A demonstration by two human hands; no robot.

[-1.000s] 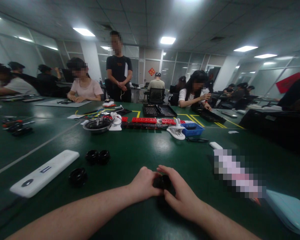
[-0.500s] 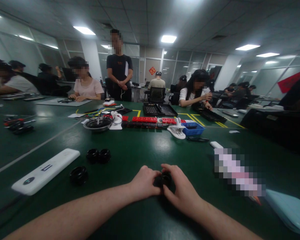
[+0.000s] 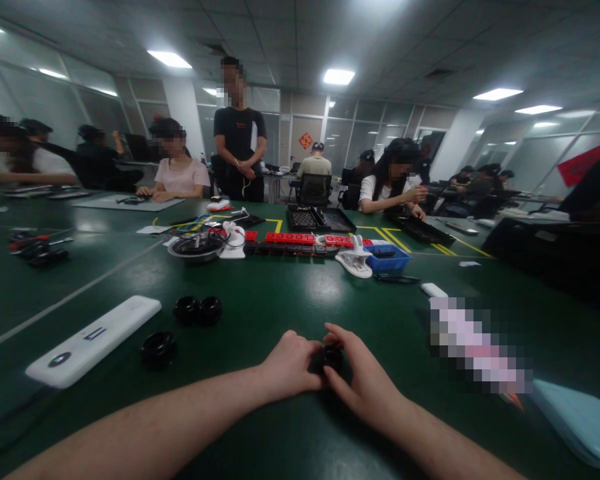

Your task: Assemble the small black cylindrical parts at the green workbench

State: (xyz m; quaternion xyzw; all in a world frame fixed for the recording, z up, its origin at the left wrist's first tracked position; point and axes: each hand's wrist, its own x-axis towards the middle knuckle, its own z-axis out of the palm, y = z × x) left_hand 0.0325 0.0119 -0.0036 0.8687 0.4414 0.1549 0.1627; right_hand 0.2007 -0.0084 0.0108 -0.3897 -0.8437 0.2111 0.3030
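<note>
A small black ring-shaped part point(image 3: 333, 357), round and hollow at the top, sits between my two hands just above or on the green table. My left hand point(image 3: 291, 363) pinches it from the left, thumb and fingers closed on its dark side. From the right, my right hand point(image 3: 364, 375) curls around it, index finger at the far side and thumb at the near side. Whether it is one piece or two joined pieces is hidden by my fingers. To the left stand similar black rings: one nearer point(image 3: 159, 349) and two touching each other point(image 3: 199, 311).
A long white power strip point(image 3: 115, 327) with a cable lies at left. Ahead stand a metal bowl point(image 3: 197, 252), red strips point(image 3: 290, 239), a white clip point(image 3: 355, 259) and a blue bin point(image 3: 387, 259). A light-blue packet point(image 3: 577, 420) lies right. Co-workers sit across the table.
My hands stay in nearly the same place around the black ring-shaped part. The right fingers and the part have shifted very slightly, and the view has moved a little.
</note>
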